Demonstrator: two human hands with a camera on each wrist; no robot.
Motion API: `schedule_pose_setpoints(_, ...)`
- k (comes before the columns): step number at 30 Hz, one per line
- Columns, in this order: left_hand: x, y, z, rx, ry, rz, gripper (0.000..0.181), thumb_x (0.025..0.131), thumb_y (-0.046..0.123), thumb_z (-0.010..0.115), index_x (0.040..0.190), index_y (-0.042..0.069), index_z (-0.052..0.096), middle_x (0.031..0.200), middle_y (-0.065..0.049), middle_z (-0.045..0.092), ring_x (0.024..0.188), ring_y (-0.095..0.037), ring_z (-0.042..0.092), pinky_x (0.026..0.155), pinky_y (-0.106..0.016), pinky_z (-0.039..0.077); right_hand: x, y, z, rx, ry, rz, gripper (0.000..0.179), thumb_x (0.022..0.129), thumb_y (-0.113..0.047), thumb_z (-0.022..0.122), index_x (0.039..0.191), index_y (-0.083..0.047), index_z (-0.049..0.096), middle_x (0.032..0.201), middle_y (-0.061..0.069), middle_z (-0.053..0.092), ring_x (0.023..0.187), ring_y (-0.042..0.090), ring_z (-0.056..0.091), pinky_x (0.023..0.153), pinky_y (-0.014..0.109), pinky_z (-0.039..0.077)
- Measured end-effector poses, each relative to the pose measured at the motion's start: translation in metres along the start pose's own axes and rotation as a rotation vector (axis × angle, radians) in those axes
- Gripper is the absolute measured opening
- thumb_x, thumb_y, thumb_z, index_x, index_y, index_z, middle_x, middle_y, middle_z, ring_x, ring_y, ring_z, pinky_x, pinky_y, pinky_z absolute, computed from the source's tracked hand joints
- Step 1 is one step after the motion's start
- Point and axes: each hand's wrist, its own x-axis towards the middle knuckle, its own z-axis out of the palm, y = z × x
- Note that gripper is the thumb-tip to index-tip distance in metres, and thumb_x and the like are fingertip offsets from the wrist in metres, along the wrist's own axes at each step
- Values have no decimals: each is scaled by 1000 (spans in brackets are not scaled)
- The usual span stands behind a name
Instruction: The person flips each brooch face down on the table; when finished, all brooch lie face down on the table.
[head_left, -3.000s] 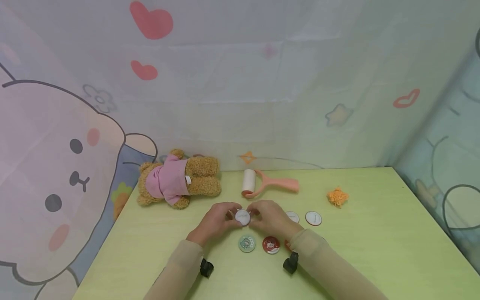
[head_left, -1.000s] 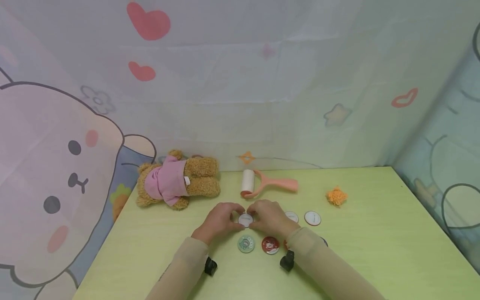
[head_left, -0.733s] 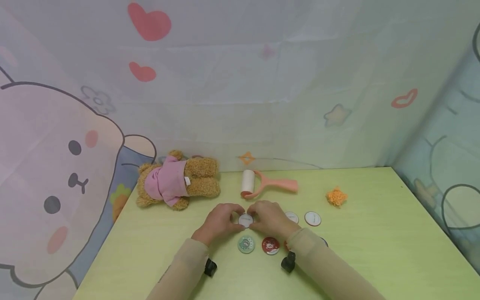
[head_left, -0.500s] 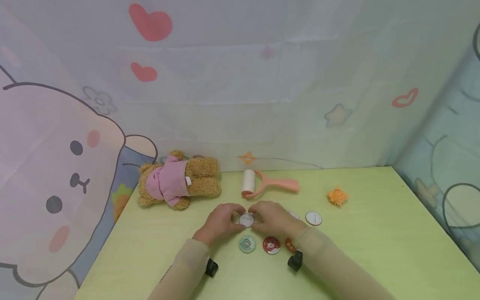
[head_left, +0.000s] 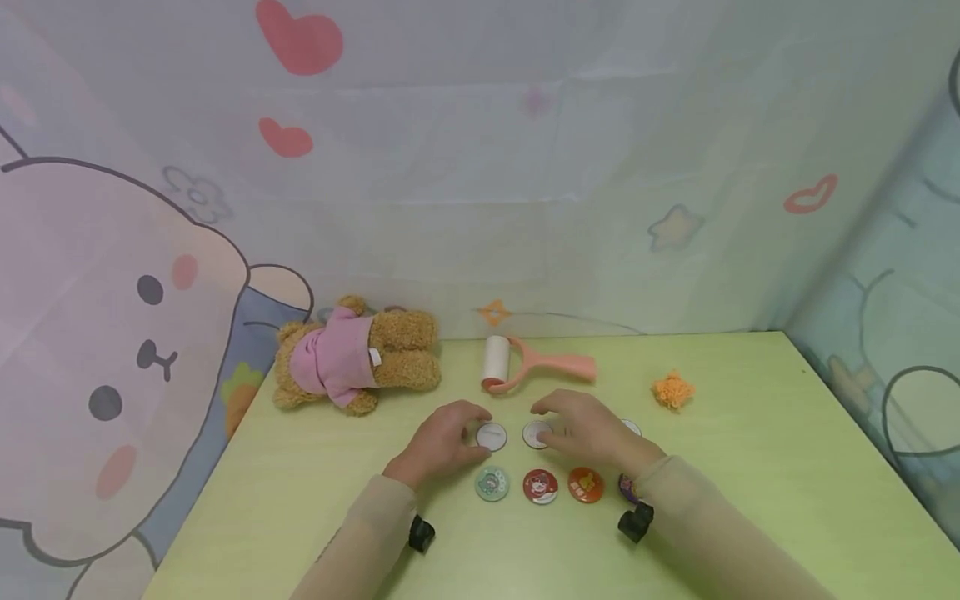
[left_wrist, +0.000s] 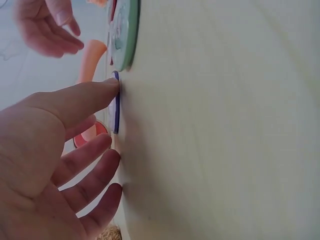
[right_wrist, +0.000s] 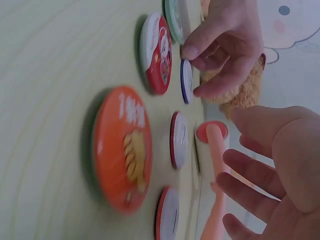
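My left hand (head_left: 442, 442) has thumb and fingers curved about the edges of a face-down button badge (head_left: 491, 437), white-backed with a blue rim (right_wrist: 187, 81). My right hand (head_left: 588, 429) is held above the table with fingers spread, holding nothing. Just by its thumb lies another face-down badge (head_left: 537, 434). A red-rimmed face-down badge (right_wrist: 167, 215) shows in the right wrist view, and one more white back (head_left: 631, 427) is partly hidden behind the right hand. The nearer row has a green badge (head_left: 492, 483), a red badge (head_left: 541, 487), an orange badge (head_left: 586, 484) and a dark badge (head_left: 628, 488), partly covered.
Behind the hands lies a peach-handled roller (head_left: 555, 365) with a white cylinder. A teddy bear (head_left: 337, 358) in a pink top lies at the back left. An orange fuzzy star (head_left: 672, 390) sits at the back right of the green table (head_left: 780, 467). Printed cloth hangs behind.
My right hand has left the blue-rimmed badge and moved right, uncovering a second face-down badge and the orange badge. My left hand stays at the blue-rimmed badge.
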Motion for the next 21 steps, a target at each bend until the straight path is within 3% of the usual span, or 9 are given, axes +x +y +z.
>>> schedule_pose_setpoints(5,0,5,0,-15,37,12,44,91,25,82,130,11,69,128,-6,67,103,-22,67,92,-42,55,-18,12,-11,-17,44,-8,31,95,-20,76,122,-6,72,120,6,74,116,29,68,102,50,53)
schedule_pose_setpoints(12,-1,33,-2,-114,71,65,38,95,22,78,129,7,70,128,-8,70,110,-30,67,94,-47,54,-47,26,-22,-1,63,-2,24,99,-22,74,119,-8,74,115,1,74,111,23,69,97,47,55)
schedule_pose_setpoints(17,-5,56,9,-105,74,121,34,95,22,76,126,8,72,125,-5,73,108,-28,69,95,-43,54,-70,31,-25,49,90,-57,20,98,-19,75,116,-8,74,110,1,75,103,19,71,87,42,60)
schedule_pose_setpoints(21,-8,77,23,-82,96,220,31,94,21,79,121,8,74,120,-4,76,106,-25,70,96,-37,53,-87,37,-26,64,141,-112,14,95,-14,78,108,-10,74,103,0,75,95,17,73,81,41,62)
